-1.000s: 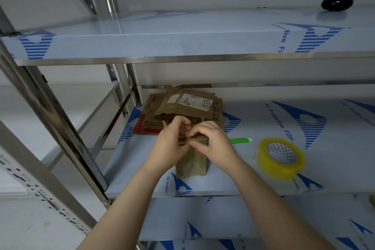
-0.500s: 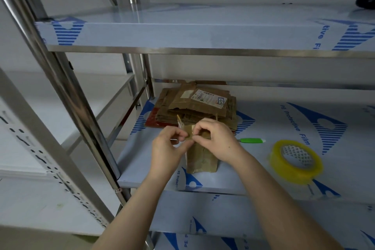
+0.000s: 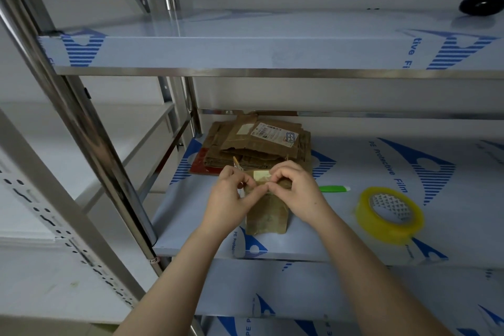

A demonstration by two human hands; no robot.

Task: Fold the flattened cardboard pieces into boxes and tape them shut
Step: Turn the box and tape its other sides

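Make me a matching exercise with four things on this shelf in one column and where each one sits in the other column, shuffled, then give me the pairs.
Things:
1. yellow tape roll
2. green pen-shaped tool
3. stack of flattened cardboard
4. small cardboard box

Places:
A. pinched between the left hand and the right hand
B. at the back of the shelf, behind both hands
C. lying flat towards the right side of the shelf
D. between the right hand and the tape roll

Pairs: 1-C, 2-D, 3-B, 4-A.
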